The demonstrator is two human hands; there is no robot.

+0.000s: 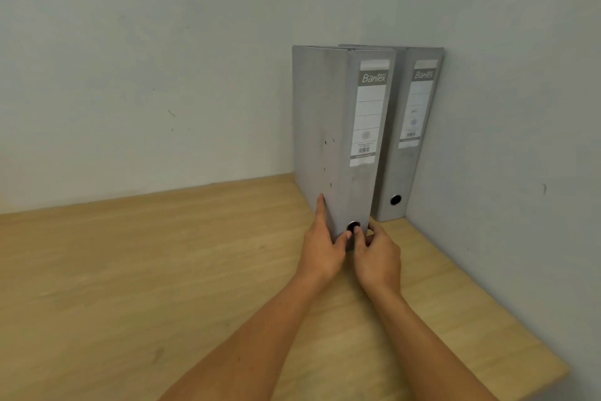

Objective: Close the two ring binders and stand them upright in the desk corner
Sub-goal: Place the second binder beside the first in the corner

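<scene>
Two grey ring binders stand upright and closed on the wooden desk (130, 270), spines facing me. The far binder (406, 147) is tucked into the corner against the right wall. The near binder (328, 127) stands just left of it and slightly forward. My left hand (323, 249) grips the near binder's lower left side, fingers flat on its cover and thumb on the spine. My right hand (377, 257) holds the lower right edge of the same spine, fingertips by the round finger hole (353, 225).
Pale walls meet behind the binders and form the corner. The right wall runs along the desk's right edge. The desk's front right corner (566, 371) shows at the lower right. Bare wood stretches to the left of my arms.
</scene>
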